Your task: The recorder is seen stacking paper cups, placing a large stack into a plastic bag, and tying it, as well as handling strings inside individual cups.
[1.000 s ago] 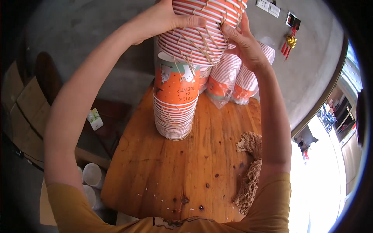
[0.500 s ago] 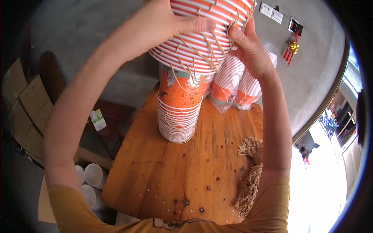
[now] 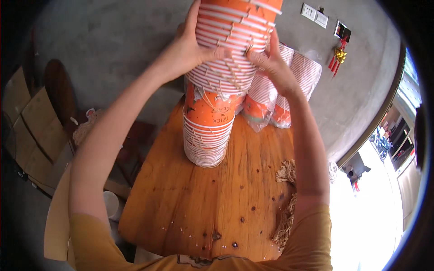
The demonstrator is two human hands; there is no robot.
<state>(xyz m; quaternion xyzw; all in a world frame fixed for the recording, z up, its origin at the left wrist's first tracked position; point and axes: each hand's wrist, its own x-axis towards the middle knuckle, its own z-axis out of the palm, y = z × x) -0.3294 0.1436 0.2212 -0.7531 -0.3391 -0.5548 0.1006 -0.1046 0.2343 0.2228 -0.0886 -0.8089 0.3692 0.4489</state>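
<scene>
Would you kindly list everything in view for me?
Table: one, brown, centre
Wall: one, grey, background
Held stack: one, orange and white cups, top centre
Lower stack: one, orange and white cups, standing on table
Wrapped stacks: at least two, orange and white, table's back
Cord: count unclear, tan, table's right side
Wall plates: two, white, upper right
Wall box: one, dark, upper right
Ornament: one, red and gold, below wall box
Cardboard: count unclear, tan, left side
Container: at least one, white, left of table
Bright opening: one, white, far right
Sleeves: two, mustard, lower edge
Left hand: one, bare, on held stack's left
Right hand: one, bare, on held stack's right
</scene>
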